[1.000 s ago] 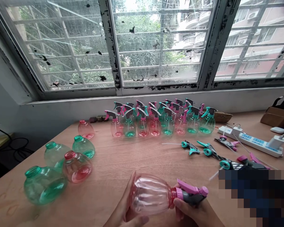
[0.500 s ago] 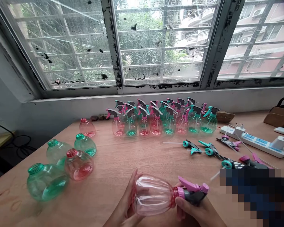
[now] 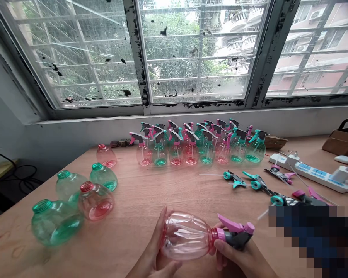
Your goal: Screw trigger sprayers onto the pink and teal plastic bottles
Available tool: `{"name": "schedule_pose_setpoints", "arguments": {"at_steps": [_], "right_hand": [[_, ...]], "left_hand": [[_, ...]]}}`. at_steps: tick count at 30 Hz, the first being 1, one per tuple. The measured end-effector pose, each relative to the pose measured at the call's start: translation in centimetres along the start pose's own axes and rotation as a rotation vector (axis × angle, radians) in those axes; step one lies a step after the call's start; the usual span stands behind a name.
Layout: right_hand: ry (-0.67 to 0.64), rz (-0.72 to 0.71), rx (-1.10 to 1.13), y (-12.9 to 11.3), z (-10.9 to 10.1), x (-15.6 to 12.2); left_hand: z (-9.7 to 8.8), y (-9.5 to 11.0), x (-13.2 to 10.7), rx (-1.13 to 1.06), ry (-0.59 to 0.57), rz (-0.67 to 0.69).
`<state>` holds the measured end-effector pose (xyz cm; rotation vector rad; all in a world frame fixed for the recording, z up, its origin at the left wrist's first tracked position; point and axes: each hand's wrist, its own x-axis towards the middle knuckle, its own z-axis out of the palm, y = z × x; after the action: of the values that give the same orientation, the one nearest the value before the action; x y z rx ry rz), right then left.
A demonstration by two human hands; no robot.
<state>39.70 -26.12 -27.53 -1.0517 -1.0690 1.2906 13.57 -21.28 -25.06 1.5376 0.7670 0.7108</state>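
Observation:
I hold a clear pink spray bottle [image 3: 187, 235] on its side just above the wooden table [image 3: 150, 193]. My left hand [image 3: 155, 253] is wrapped round the bottle's base. My right hand [image 3: 237, 256] is closed on the pink and grey trigger head [image 3: 234, 231] at the bottle's neck. Only part of each hand shows at the bottom edge.
Several capless green and pink bottles [image 3: 75, 200] lie at the left. Rows of finished spray bottles [image 3: 200, 144] stand by the window wall. Loose trigger heads [image 3: 249, 181] and a white power strip [image 3: 313, 172] lie at the right, beside a pixelated patch.
The bottle and both hands have stayed almost in place; the trigger head seems slightly turned at the neck. The view shifted a little.

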Motion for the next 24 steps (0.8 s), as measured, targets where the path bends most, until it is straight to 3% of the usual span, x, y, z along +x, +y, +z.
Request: {"name": "schedule_pose_setpoints", "arguments": {"at_steps": [7,13,20,24], "right_hand": [[0.05,0.014,-0.02,0.58,-0.12,-0.15],[0.01,0.005,0.008,0.6,-0.25,-0.05],[0.006,-0.002,0.01,0.36,-0.1,-0.22],[0.002,0.004,0.037,0.05,-0.03,-0.17]], "left_hand": [[0.18,-0.34,0.44,-0.194,-0.041,-0.018],[0.19,-0.86,0.36,-0.118,-0.003,0.006],[-0.2,-0.6,-0.03,-0.17,-0.061,-0.001],[0.02,-0.2,0.05,-0.088,-0.051,0.0]]}}
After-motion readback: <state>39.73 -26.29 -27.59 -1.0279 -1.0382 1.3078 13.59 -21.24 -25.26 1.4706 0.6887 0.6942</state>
